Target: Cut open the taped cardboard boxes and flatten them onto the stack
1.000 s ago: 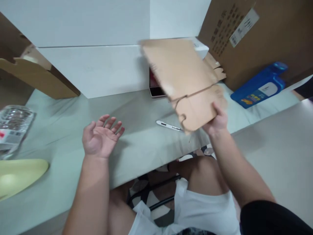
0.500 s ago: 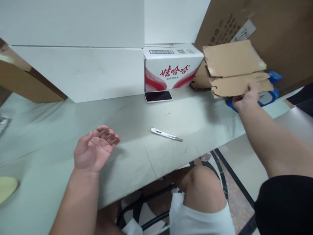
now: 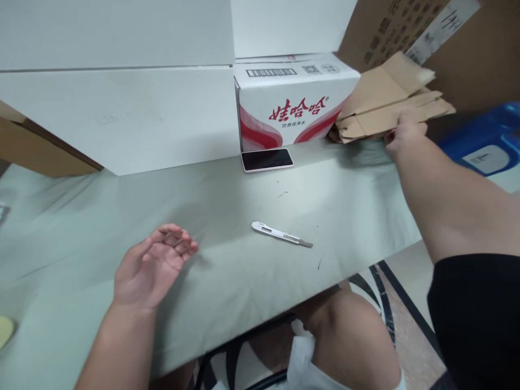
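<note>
Flattened brown cardboard (image 3: 382,116) is gripped along its near edge by my right hand (image 3: 408,130), at the right back of the table beside a printed white and red box (image 3: 296,108). The thumb lies on top and the other fingers are partly hidden beneath. My left hand (image 3: 156,262) rests palm up over the left part of the table, fingers loosely curled and apart, with nothing in it. Between the hands a white utility knife (image 3: 280,234) lies on the cloth, its metal blade end pointing right. A phone (image 3: 267,160) with a dark screen lies before the printed box.
Large white boxes (image 3: 174,119) line the back of the green-grey table cloth (image 3: 219,216). A big brown carton (image 3: 479,65) stands at the back right, with a blue jug (image 3: 487,143) near it. A yellow-green object (image 3: 5,330) shows at the left edge.
My right hand has moved the cardboard back and slightly left, against the printed box, and the blue jug is now more exposed. My left hand stays open, nearly in place. The view has shifted.
</note>
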### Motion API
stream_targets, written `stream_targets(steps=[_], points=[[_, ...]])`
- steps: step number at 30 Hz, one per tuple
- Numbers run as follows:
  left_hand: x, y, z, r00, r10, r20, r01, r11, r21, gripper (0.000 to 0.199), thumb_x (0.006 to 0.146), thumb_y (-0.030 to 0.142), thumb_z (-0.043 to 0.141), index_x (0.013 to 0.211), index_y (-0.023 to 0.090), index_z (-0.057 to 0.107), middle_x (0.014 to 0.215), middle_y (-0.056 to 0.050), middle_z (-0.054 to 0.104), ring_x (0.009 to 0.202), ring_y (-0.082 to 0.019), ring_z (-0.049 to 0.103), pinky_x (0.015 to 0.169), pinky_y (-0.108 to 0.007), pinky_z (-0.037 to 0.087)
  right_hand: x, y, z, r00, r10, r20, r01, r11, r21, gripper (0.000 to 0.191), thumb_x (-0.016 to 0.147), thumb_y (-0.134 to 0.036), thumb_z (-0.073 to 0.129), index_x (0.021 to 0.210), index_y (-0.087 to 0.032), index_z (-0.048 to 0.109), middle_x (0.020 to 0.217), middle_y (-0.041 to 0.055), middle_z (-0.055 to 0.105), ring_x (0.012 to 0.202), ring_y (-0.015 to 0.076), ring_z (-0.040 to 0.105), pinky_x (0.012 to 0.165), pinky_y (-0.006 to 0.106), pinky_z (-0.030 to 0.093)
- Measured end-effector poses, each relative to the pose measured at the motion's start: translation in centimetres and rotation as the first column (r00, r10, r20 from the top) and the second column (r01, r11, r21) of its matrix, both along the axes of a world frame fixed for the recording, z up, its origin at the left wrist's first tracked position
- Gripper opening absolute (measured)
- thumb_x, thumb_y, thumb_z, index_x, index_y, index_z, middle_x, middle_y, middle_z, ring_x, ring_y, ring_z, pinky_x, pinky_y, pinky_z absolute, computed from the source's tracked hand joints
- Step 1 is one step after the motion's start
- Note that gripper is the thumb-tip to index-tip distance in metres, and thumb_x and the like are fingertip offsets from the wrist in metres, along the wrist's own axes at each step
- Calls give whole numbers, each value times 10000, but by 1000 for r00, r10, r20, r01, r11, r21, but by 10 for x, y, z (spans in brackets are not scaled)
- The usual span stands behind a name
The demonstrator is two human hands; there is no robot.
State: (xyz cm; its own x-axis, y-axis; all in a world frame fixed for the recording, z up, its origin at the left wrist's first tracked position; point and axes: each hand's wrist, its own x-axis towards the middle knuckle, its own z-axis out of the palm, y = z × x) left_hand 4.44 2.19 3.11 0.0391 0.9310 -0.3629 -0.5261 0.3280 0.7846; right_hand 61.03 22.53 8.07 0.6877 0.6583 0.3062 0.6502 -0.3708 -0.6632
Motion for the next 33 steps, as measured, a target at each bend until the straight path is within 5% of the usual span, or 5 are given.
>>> stream_targets(steps=[6,13,20,27,33], points=[[5,4,0,999,-18,-34,17,1000,-16,381,559,482,928,799,219,794,799,-73,761,759,-212,722,723,-324,678,-23,14,-24,978,-72,-197,44,989,-140,719,943,-26,497,1604,-83,219,1349,257,560,691,35,505,655,233,463],[7,6,0,996,-29,-81,26,999,-42,440,498,521,952,771,215,794,770,-55,745,732,-189,710,706,-300,666,-38,-14,-64,981,192,18,-167,890,-425,628,882,-133,647,1502,-182,560,1558,234,440,1410,321,456,1175,435,342],[3,0,10,1000,1,18,-1,1000,14,388,556,477,916,794,201,783,803,-54,740,766,-191,703,739,-309,651,-62,-26,-15,842,469,267,-65,578,-813,615,924,-291,608,1526,-181,545,1499,255,548,1328,377,565,1011,464,473],[-23,-17,26,985,84,149,-106,984,144,309,659,453,842,799,197,739,777,-31,722,723,-168,706,732,-299,613,-233,-61,38,524,802,285,-273,476,-836,545,1019,-560,419,890,-173,780,1010,191,762,1013,326,709,803,385,474],[-54,-34,30,964,146,221,-197,954,228,238,726,411,784,819,202,718,788,-32,712,739,-159,687,775,-303,604,-429,-93,57,26,977,211,-601,184,-778,407,984,-201,427,1330,-241,638,1140,121,765,978,300,726,789,376,492]])
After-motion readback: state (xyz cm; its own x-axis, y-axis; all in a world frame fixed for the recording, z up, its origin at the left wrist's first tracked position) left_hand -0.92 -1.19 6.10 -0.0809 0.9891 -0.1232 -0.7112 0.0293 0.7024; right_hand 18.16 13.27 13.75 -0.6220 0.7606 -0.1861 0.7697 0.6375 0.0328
